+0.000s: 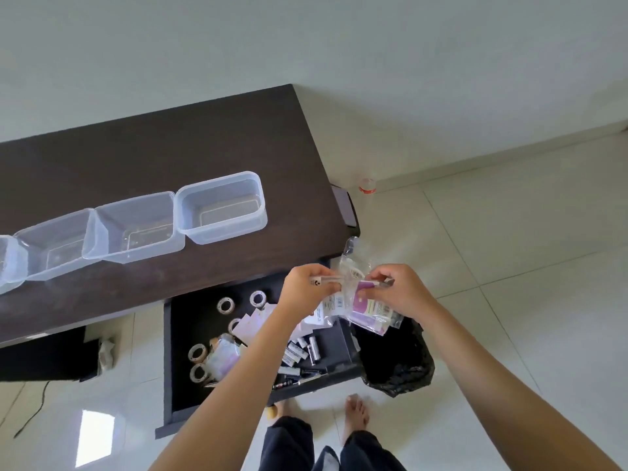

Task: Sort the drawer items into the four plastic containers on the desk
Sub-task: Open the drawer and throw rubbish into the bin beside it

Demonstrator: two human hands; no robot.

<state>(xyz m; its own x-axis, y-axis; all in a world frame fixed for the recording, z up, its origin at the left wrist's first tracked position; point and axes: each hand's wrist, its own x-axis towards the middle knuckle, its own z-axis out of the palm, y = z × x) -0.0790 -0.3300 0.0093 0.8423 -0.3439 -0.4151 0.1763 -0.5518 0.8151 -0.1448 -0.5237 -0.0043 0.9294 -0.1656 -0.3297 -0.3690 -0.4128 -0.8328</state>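
Both my hands are raised over the open drawer (190,311), at the desk's near right corner. My left hand (307,294) grips a bundle of small packets, with a thin white stick poking out of the fist. My right hand (397,290) pinches a clear plastic packet with a purple card (367,305), which hangs between the two hands. Inside the drawer lie several tape rolls (225,304), batteries (299,351), pens and paper packets. Clear plastic containers (222,207) stand in a row on the dark desk (153,154); the leftmost is cut off by the frame's edge.
A black bin bag (401,365) sits on the tiled floor right of the drawer. A small bottle (367,185) stands by the wall beyond the desk. My bare feet (355,414) are below the drawer. A cable (34,413) trails at the lower left.
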